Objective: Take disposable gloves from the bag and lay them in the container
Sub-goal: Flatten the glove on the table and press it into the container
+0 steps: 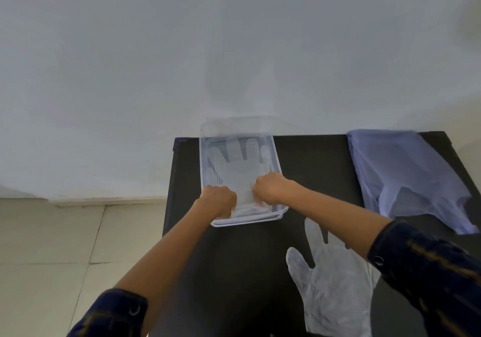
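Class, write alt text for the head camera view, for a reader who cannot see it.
The left hand and the right hand press the cuff end of a clear disposable glove flat inside a transparent container on a black table. Another glove lies on the table nearer the person, and a pale blue plastic bag lies to the right.

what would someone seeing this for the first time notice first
Both hands, left hand and right hand, press a clear glove flat inside the transparent container on the black table. Another glove lies nearer, and a bluish bag sits far right.
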